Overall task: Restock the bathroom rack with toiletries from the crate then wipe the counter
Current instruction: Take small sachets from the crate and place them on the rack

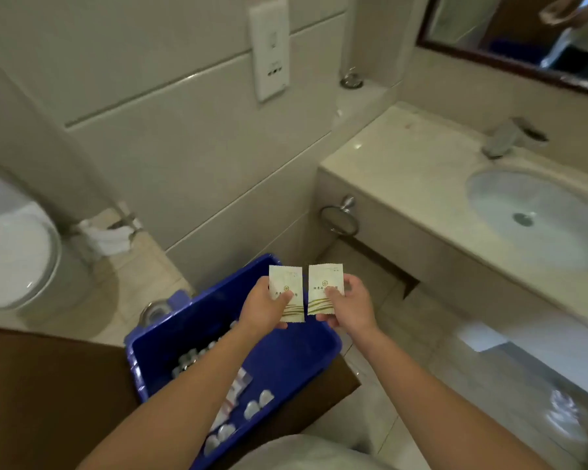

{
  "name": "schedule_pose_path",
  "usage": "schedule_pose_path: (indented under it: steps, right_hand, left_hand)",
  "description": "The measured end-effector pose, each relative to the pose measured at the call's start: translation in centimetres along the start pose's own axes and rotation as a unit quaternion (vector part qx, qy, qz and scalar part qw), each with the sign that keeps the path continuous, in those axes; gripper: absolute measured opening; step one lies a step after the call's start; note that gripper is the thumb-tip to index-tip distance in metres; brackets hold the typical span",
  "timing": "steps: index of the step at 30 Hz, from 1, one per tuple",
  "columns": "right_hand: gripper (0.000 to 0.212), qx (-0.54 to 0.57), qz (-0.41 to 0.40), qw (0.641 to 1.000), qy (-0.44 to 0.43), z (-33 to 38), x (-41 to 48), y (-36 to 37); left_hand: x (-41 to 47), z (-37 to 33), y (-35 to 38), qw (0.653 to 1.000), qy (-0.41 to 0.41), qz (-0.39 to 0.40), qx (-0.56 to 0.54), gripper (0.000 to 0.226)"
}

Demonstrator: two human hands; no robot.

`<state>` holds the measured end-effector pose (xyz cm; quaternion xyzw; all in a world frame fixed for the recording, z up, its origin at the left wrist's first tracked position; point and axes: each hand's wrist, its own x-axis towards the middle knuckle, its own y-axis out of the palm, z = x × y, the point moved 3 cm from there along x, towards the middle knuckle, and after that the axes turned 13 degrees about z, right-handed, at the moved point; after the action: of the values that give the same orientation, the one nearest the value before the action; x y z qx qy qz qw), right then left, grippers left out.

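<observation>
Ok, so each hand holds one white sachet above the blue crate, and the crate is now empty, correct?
No: the head view shows small bottles and packets lying in the blue crate. The rest holds: the left hand holds the left sachet and the right hand the right sachet, above it.

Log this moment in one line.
left hand: pinches left sachet | right hand: pinches right sachet | both above blue crate
</observation>
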<state>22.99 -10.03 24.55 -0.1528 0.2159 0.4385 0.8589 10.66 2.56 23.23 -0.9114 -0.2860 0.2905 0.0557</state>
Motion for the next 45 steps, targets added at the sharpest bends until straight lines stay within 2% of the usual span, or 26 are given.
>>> schedule_pose_path:
  steps: [6, 13, 19, 25, 35, 45]
  right_hand:
    - [0.021, 0.042, -0.070, 0.996, -0.043, 2.4, -2.9, -9.7]
    - [0.021, 0.069, -0.137, 0.983, -0.097, 3.0, -8.2, -21.9]
    - [0.022, 0.039, -0.210, 0.969, -0.125, 1.4, -13.6, -32.8]
    - [0.023, 0.052, -0.261, 0.955, -0.133, -0.8, -18.8, -42.8]
    - [0.025, 0.075, -0.343, 0.927, -0.135, -2.7, -25.0, -54.7]
    - [0.024, 0.095, -0.395, 0.901, -0.150, -1.1, -23.5, -64.8]
  left_hand:
    - [0.8, -8.0, 7.3, 0.996, 0.066, 0.064, 0.008, 0.022]
    - [-0.2, -15.7, 18.2, 0.988, 0.114, 0.102, 0.024, 0.021]
    - [-1.5, -21.4, 28.9, 0.973, 0.158, 0.164, 0.044, 0.028]
    - [-3.0, -25.5, 39.5, 0.957, 0.196, 0.203, 0.060, 0.025]
    - [-3.9, -32.3, 52.1, 0.926, 0.246, 0.274, 0.082, 0.016]
    - [2.0, -39.6, 61.0, 0.909, 0.274, 0.288, 0.127, 0.023]
